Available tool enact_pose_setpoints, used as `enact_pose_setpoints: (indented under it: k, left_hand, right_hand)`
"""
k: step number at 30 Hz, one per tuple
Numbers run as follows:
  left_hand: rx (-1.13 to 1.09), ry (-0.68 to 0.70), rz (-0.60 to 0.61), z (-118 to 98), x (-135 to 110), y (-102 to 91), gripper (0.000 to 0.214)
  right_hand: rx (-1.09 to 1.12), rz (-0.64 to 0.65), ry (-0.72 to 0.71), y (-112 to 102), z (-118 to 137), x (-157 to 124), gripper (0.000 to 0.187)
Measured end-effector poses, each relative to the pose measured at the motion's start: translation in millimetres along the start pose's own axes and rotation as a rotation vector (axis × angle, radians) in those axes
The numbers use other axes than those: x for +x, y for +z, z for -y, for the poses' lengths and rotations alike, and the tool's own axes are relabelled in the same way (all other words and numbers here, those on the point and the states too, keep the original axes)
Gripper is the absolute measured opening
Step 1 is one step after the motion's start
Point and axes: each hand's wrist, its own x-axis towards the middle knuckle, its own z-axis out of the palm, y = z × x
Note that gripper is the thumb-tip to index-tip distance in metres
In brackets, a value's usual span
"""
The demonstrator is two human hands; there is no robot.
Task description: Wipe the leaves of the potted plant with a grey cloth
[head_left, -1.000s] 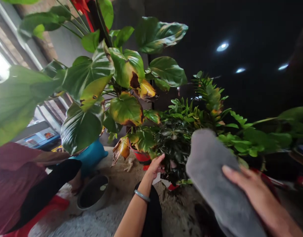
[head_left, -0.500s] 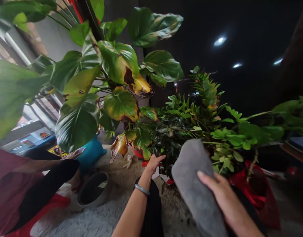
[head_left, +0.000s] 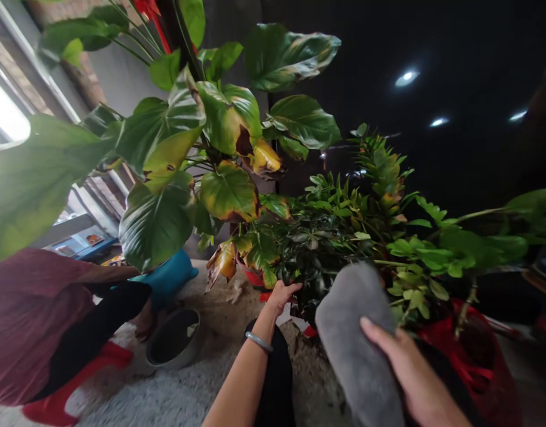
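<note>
My right hand (head_left: 406,362) is closed round a grey cloth (head_left: 355,332), thumb on top and the other fingers hidden beneath it. The cloth hangs in front of the plants at lower right. Reaching forward, my left hand (head_left: 282,296) is at the low edge of a dark-leaved plant (head_left: 310,249), one digit stretched out to the right. Its remaining fingers are mostly hidden, and I cannot tell whether it touches the leaves. A red and white scrap (head_left: 294,320) lies just below that hand.
A large plant with yellowed, browned leaves (head_left: 230,190) overhangs the left. Another person (head_left: 37,320) sits there on a red stool (head_left: 83,382), beside a teal bag-like object (head_left: 170,276) and a grey bucket (head_left: 175,338). At right stands a plant in a red bag (head_left: 481,350).
The view has shifted slightly left, so the scene sits further right. The other person leans further forward, and their hand is now hidden behind a leaf. My hands keep nearly the same pose.
</note>
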Motion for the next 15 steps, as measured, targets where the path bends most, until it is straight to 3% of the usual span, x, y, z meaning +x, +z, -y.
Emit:
enact_pose_setpoints:
  k: [3,5,8,10,12,15]
  left_hand:
    - [-0.002,0.014,0.035,-0.2,-0.4,0.4,0.035]
    - [0.001,0.020,0.034,-1.3,-2.0,2.1,0.033]
    - [0.028,0.010,0.029,-2.8,-4.4,3.3,0.028]
    - [0.048,-0.001,0.035,-3.5,-5.2,2.1,0.025]
    - [0.050,-0.010,0.023,-3.7,-4.9,-0.3,0.024]
    - [0.031,-0.026,0.004,-3.0,-3.5,-3.2,0.024]
  right_hand:
    - [0.175,-0.227,-0.266,8.7,48.2,22.7,0.045]
    - [0.267,-0.251,-0.285,25.3,57.4,37.4,0.038]
    - [0.212,-0.026,-0.037,44.4,22.4,37.8,0.027]
    - [0.067,0.149,0.183,42.2,-13.2,24.0,0.028]
    - [-0.077,0.159,0.151,28.2,-33.7,7.7,0.037]
    - [-0.203,-0.034,-0.050,4.1,-12.6,-2.9,0.048]
